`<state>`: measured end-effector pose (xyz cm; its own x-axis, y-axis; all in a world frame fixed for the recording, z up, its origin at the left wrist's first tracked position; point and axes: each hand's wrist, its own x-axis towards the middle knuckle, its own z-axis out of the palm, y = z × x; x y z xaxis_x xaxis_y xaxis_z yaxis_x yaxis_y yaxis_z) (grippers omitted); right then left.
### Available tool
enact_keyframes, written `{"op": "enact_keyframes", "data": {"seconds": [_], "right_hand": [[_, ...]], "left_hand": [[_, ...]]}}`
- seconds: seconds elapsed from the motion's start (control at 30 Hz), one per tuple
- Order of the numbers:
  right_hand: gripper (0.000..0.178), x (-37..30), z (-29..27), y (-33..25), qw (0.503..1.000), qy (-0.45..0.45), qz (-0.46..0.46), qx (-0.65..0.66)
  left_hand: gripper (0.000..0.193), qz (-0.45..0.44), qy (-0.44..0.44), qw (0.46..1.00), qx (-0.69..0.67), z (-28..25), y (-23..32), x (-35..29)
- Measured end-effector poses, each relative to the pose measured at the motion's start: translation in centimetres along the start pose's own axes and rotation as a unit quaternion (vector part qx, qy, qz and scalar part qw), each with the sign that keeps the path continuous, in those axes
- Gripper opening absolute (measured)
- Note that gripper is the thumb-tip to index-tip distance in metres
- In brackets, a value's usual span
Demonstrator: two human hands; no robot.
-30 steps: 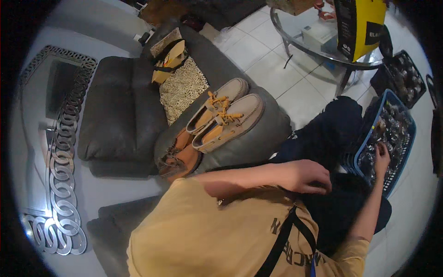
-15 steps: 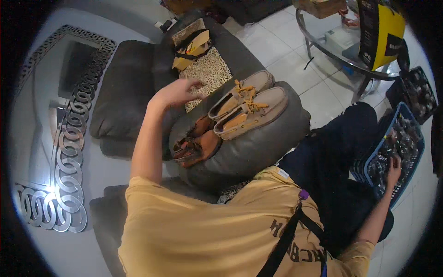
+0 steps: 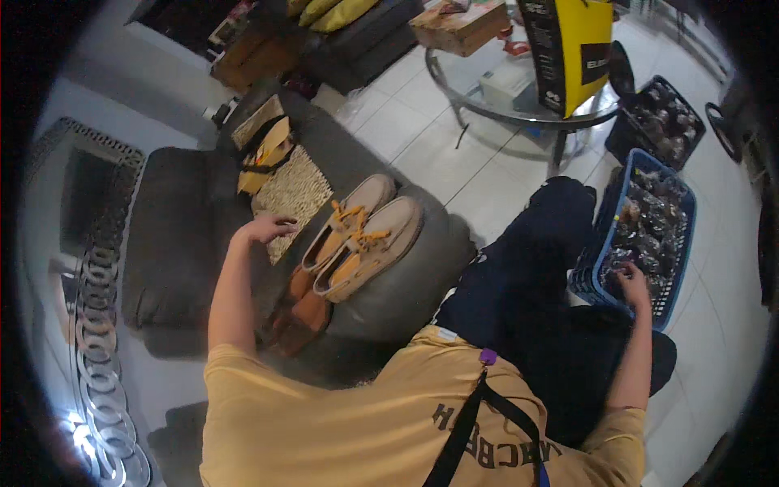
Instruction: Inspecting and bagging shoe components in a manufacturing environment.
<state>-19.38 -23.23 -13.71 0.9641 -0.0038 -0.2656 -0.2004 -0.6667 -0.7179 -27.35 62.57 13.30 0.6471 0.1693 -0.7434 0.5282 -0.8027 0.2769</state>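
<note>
My left hand (image 3: 269,228) is open and holds nothing. It hovers over the spotted cloth (image 3: 302,185) on the dark sofa, left of a pair of beige boat shoes (image 3: 380,246) with yellow laces. Brown leather shoes or sandals (image 3: 302,315) sit nearer to me, blurred and partly behind the beige pair. To the right, my right hand (image 3: 633,286) reaches into a blue plastic basket (image 3: 690,243), fingers bent and apart. They touch dark items in clear plastic wrapping (image 3: 649,219), whose kind I cannot make out.
On the sofa (image 3: 182,235) lies an opened cardboard package (image 3: 266,154). A round glass table (image 3: 445,85) carries a box (image 3: 461,26) and a yellow-black bag (image 3: 586,53). A black crate (image 3: 661,122) stands behind the basket. A ring-framed mirror (image 3: 99,325) is at left.
The view has swung right, so the sofa and shoes sit further left and more of the far room shows. My left hand stays by the cloth; my right hand stays in the basket.
</note>
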Motion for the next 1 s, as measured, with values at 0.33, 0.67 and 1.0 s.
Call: {"op": "enact_keyframes", "data": {"seconds": [0.33, 0.67, 1.0], "right_hand": [[0.106, -2.4, 8.1, -5.3, 0.96, -0.081, 0.086, -0.256], [0.108, -1.2, 8.0, -3.2, 0.942, -0.074, 0.081, -0.317], [0.073, -2.5, 6.1, 0.0, 0.904, -0.077, 0.103, -0.408]], "left_hand": [[0.075, -0.077, -0.1, 0.992, -0.002, -0.8, 11.6, 7.0], [0.076, -0.088, -0.139, 0.986, -0.039, -1.2, 11.7, 7.6], [0.063, -0.077, -0.143, 0.985, -0.054, -0.8, 11.6, 9.0]]}}
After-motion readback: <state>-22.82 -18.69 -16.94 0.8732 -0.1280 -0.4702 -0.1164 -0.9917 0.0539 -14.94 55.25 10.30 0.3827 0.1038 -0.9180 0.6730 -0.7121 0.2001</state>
